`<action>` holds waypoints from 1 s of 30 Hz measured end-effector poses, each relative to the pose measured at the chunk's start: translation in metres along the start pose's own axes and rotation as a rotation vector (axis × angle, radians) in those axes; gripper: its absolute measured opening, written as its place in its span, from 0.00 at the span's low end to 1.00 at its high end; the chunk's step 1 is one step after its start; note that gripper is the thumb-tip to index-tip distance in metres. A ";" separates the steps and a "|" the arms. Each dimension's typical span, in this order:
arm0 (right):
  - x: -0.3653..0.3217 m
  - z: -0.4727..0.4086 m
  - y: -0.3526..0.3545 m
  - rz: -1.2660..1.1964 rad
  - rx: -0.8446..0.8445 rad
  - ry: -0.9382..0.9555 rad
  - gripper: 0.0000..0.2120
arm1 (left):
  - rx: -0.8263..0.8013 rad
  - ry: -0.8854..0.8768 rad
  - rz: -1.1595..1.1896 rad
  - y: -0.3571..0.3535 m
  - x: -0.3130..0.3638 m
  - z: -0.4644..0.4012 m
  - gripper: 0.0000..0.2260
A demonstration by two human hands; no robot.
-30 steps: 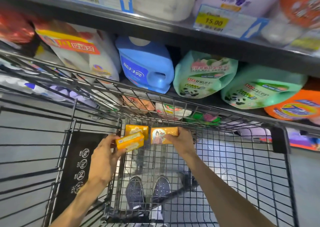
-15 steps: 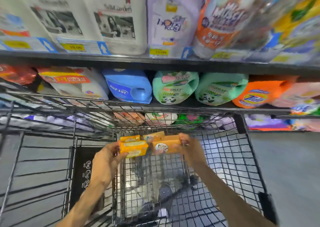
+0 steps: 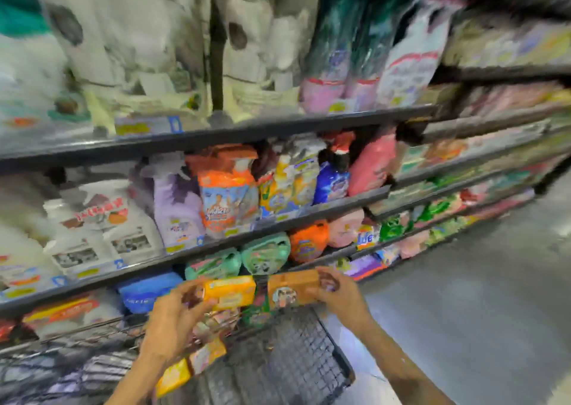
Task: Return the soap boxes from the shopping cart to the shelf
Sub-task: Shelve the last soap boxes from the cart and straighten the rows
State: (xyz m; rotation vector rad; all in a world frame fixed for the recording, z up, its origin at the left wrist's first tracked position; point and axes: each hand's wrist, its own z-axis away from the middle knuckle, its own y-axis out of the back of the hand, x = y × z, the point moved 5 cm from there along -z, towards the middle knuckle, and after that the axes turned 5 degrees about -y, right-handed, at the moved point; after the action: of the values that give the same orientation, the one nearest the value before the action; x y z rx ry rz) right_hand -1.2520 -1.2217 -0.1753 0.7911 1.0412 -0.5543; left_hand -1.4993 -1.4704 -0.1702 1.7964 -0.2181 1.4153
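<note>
My left hand point(image 3: 176, 315) grips a yellow-orange soap box point(image 3: 230, 291) by its left end. A darker orange soap box point(image 3: 292, 290) with a picture on its face is held in my right hand point(image 3: 340, 293) by the right end. Both boxes are raised side by side above the wire shopping cart point(image 3: 287, 358), in front of the lower shelves. More yellow soap boxes point(image 3: 191, 364) lie in the cart below my left forearm. The shelf unit point(image 3: 278, 126) rises ahead, blurred by motion.
The shelves hold detergent bottles: blue point(image 3: 148, 290), green point(image 3: 265, 253) and orange point(image 3: 309, 240) jugs low down, pouches and white bottles above. Yellow price tags line the shelf edges. Grey aisle floor point(image 3: 479, 296) runs along the right side.
Both hands have lifted the two soap boxes up out of the cart toward the shelves. The view has swung up and to the right, showing higher shelves and the aisle.
</note>
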 end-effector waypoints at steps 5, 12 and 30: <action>-0.066 0.046 0.118 -0.063 0.166 0.095 0.19 | -0.130 -0.227 0.046 -0.039 0.136 -0.031 0.16; -0.093 0.084 0.294 -0.094 0.379 0.173 0.22 | -0.219 -0.484 0.057 -0.132 0.295 -0.047 0.16; -0.049 0.075 0.698 -0.093 0.636 0.222 0.24 | -0.398 -0.664 0.215 -0.464 0.568 -0.054 0.14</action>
State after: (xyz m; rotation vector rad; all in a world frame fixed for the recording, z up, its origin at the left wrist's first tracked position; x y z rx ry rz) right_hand -0.7201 -0.8559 0.1047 1.3909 1.1185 -0.9131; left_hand -1.0670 -0.9415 0.1011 1.8721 -0.9882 0.7811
